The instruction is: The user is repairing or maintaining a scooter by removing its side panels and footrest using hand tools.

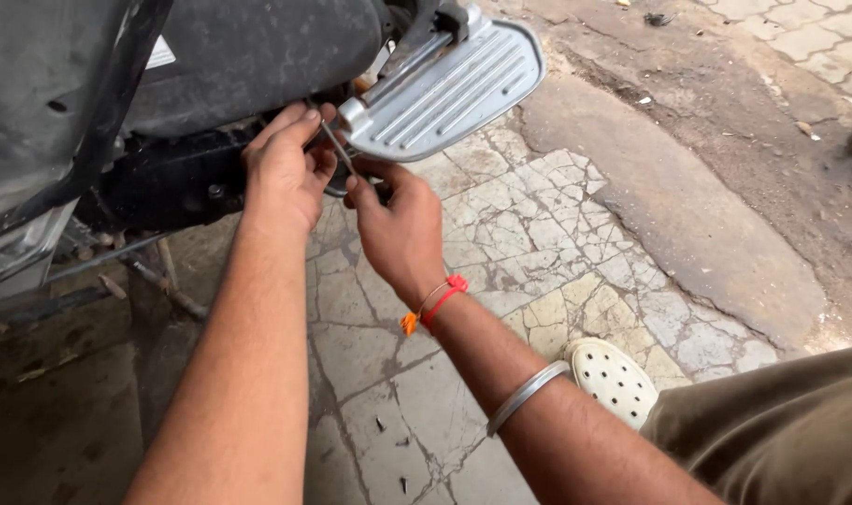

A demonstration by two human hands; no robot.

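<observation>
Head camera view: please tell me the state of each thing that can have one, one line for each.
Ribbed silver metal footrest: folded out, flat.
Thin metal rod tool: held by both hands beside the footrest's hinge.
Left hand: closed on the tool.
Right hand: pinching the tool.

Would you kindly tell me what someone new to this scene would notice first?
The eye goes first to the ribbed silver footrest jutting from the dark scooter body at the top. Just below it, the left hand and right hand meet around a thin metal tool at the footrest's mount. Next come the red and orange thread on the right wrist and the cracked stone paving beneath.
</observation>
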